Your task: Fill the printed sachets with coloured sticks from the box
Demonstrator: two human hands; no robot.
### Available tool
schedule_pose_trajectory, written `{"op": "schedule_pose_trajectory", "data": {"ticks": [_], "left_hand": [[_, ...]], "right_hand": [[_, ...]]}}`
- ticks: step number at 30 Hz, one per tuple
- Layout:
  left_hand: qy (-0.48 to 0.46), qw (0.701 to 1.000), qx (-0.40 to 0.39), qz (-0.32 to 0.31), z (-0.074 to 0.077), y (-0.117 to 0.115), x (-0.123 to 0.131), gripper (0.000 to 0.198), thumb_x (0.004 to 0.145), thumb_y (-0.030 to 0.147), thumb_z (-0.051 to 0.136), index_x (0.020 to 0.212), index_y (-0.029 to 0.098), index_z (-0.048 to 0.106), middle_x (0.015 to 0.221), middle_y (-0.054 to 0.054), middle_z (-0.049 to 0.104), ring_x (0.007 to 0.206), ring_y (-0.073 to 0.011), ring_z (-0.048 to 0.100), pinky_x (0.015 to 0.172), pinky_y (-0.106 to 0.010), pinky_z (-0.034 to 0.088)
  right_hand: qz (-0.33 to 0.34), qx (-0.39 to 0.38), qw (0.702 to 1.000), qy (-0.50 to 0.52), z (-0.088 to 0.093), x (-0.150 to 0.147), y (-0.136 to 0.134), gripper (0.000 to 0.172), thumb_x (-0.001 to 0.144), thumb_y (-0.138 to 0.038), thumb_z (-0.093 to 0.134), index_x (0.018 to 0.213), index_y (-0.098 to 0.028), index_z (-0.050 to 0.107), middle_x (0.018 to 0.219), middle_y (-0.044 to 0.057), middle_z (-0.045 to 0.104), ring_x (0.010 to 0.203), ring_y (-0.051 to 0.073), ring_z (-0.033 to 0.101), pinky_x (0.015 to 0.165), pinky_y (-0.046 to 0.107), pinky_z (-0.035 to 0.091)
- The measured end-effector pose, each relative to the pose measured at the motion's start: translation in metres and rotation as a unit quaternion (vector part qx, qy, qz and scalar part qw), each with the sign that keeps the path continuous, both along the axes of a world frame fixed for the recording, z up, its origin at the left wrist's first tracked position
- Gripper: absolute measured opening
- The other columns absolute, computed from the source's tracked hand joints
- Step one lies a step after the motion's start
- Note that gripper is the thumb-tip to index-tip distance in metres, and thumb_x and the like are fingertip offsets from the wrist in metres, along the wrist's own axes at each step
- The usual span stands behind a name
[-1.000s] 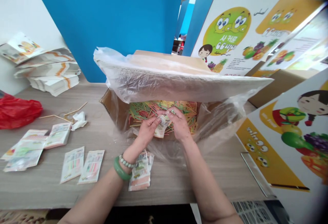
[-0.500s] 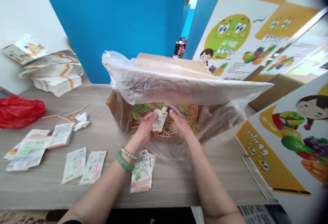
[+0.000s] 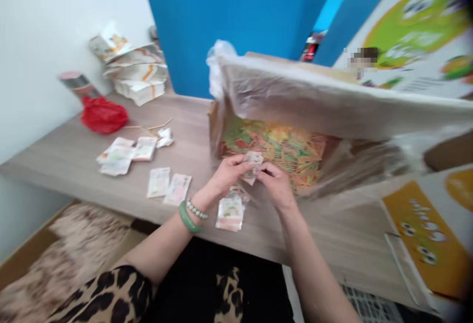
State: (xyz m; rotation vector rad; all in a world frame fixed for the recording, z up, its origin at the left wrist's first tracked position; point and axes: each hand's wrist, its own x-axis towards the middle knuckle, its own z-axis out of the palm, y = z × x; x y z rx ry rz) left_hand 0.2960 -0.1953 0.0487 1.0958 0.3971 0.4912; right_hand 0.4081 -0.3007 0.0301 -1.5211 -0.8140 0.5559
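Observation:
A small printed plastic packet [image 3: 254,159] is between my hands at the front edge of the open carton. My left hand [image 3: 226,176] is closed on its left side, with thumb and fingers pinching it. My right hand [image 3: 276,186] pinches the packet's right edge; motion smears the fingertips. Behind them, the plastic-lined carton [image 3: 214,133] holds many thin coloured sticks [image 3: 284,148] in green, orange and pink. Just below my hands lies a small stack of similar packets [image 3: 230,212] on the table.
On the table [image 3: 199,150] to the left lie two single packets [image 3: 158,182], a pile of packets [image 3: 117,158], crumpled tissue [image 3: 164,138] and a red plastic bag [image 3: 104,115]. White printed stacks [image 3: 138,89] stand behind. Large printed cartons [image 3: 436,234] are on the right. Below left, a box holds many small pieces [image 3: 88,234].
My view has swung left. My right hand, open over the sticks before, has closed on the packet. The packet has come nearer the carton's front edge, and the coloured sticks at its top no longer show.

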Motion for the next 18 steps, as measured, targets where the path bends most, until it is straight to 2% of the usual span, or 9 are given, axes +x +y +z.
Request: {"op": "schedule_pose_trajectory", "data": {"ticks": [3,5,7,9,11,13,16,18], "left_hand": [[0.056,0.995,0.059,0.052,-0.003,-0.007,-0.052,0.024,0.076,0.038,0.074,0.083,0.015,0.075,0.079,-0.004,0.07,0.074,-0.0164,0.06,0.072,-0.029,0.046],[0.12,0.979,0.114,0.122,-0.012,-0.007,-0.089,0.019,0.078,0.035,0.071,0.076,0.016,0.073,0.072,-0.001,0.066,0.07,-0.0153,0.057,0.069,-0.028,0.044],[0.193,0.94,0.185,0.211,-0.027,-0.001,-0.12,0.02,0.08,0.032,0.068,0.066,0.017,0.068,0.066,0.001,0.06,0.068,-0.0151,0.053,0.069,-0.028,0.042],[0.248,0.89,0.264,0.278,-0.045,0.01,-0.14,0.02,0.083,0.03,0.063,0.067,0.018,0.066,0.072,-0.001,0.061,0.075,-0.0171,0.055,0.074,-0.029,0.041],[0.285,0.85,0.326,0.3,-0.061,0.021,-0.148,0.02,0.085,0.029,0.059,0.069,0.019,0.066,0.075,-0.002,0.06,0.078,-0.0186,0.055,0.076,-0.03,0.041],[0.308,0.822,0.364,0.313,-0.07,0.029,-0.147,0.022,0.088,0.028,0.056,0.069,0.02,0.064,0.074,-0.002,0.057,0.078,-0.0196,0.054,0.077,-0.031,0.041],[0.331,0.781,0.389,0.359,-0.077,0.036,-0.144,0.019,0.089,0.024,0.053,0.074,0.019,0.063,0.079,-0.004,0.055,0.079,-0.0208,0.053,0.079,-0.033,0.042],[0.339,0.762,0.401,0.38,-0.079,0.038,-0.145,0.013,0.088,0.021,0.054,0.084,0.019,0.065,0.086,-0.005,0.055,0.081,-0.0213,0.053,0.081,-0.034,0.043]], "right_hand": [[0.092,-0.033,0.995,-0.001,-0.003,-0.034,-0.011,0.01,0.074,-0.033,0.067,0.071,-0.023,0.064,0.072,-0.001,0.061,0.073,0.019,0.055,0.071,0.031,0.042],[0.133,-0.096,0.985,-0.045,-0.005,-0.055,-0.022,0.01,0.079,-0.033,0.061,0.075,-0.024,0.063,0.075,0.0,0.064,0.075,0.02,0.057,0.072,0.032,0.043],[0.121,-0.198,0.964,-0.132,-0.007,-0.071,-0.033,0.013,0.085,-0.03,0.053,0.077,-0.023,0.061,0.08,0.002,0.065,0.078,0.021,0.059,0.072,0.033,0.041],[0.083,-0.315,0.919,-0.221,-0.009,-0.083,-0.04,0.018,0.092,-0.029,0.046,0.083,-0.022,0.06,0.09,0.006,0.068,0.084,0.024,0.062,0.073,0.034,0.041],[0.064,-0.413,0.863,-0.284,-0.011,-0.091,-0.04,0.022,0.096,-0.032,0.042,0.094,-0.02,0.061,0.099,0.011,0.069,0.088,0.027,0.065,0.073,0.036,0.041],[0.054,-0.463,0.82,-0.332,-0.012,-0.099,-0.036,0.027,0.098,-0.037,0.042,0.104,-0.017,0.06,0.103,0.014,0.069,0.091,0.029,0.066,0.075,0.037,0.042],[0.034,-0.474,0.785,-0.398,-0.015,-0.108,-0.03,0.029,0.098,-0.038,0.045,0.107,-0.014,0.059,0.103,0.017,0.068,0.097,0.032,0.065,0.081,0.04,0.043],[0.03,-0.463,0.772,-0.433,-0.016,-0.112,-0.029,0.025,0.098,-0.035,0.047,0.104,-0.014,0.06,0.103,0.017,0.067,0.099,0.032,0.065,0.083,0.04,0.043]]}}
